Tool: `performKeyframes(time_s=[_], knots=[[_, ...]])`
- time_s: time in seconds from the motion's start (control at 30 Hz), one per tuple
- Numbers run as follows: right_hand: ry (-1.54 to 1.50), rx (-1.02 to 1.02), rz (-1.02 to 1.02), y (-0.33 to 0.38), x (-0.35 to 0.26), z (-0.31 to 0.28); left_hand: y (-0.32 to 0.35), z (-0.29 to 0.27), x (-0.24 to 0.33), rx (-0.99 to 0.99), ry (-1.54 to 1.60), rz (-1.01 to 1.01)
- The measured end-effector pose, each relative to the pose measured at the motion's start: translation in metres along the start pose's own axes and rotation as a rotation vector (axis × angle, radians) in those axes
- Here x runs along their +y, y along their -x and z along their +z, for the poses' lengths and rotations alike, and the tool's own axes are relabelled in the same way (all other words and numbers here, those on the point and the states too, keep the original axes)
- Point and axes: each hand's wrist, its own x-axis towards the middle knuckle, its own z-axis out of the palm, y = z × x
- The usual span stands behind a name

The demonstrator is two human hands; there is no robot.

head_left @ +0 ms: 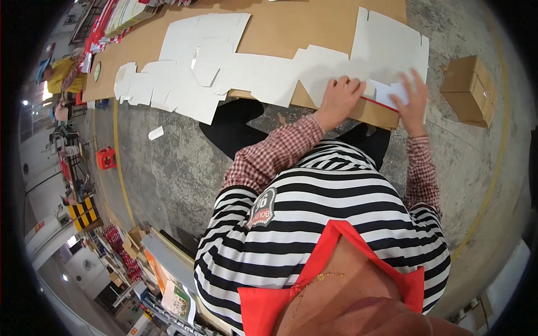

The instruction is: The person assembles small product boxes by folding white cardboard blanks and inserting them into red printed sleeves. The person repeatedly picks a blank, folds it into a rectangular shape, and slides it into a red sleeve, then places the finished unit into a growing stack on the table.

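Note:
At the near edge of the table, a small folded piece of white card [390,93] with a red edge lies between my hands. My left hand [341,102] has its fingers curled around the left end of this piece. On the other side, my right hand [413,103] is slightly blurred, fingers spread apart, with the thumb against the card's right end. Beneath and beyond both hands lies a large white die-cut cardboard sheet [386,42]. More white die-cut sheets [204,42] overlap along the table to the left.
The brown tabletop [302,25] runs away to the left, with stacked red and white card [120,22] at its far left. A brown carton [468,89] stands on the floor at right. A red stool [106,158] and another person [61,75] are at left.

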Motion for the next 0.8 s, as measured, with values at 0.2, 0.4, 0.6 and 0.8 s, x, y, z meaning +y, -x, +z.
performKeyframes(time_s=[0.2,0.4,0.6,0.8], knots=[[-0.157,-0.298,-0.230,0.012,-0.030,0.022,0.048,-0.031,-0.045,0.048,0.171,0.094],[-0.087,-0.324,-0.249,0.010,-0.028,0.021,0.023,-0.021,-0.081,-0.132,0.291,-0.410],[-0.015,-0.302,-0.213,0.009,-0.052,-0.005,0.026,-0.008,-0.011,-0.093,-0.042,0.133],[-0.512,0.698,0.652,0.082,-0.027,0.002,0.018,-0.014,-0.005,-0.216,0.141,0.201]])
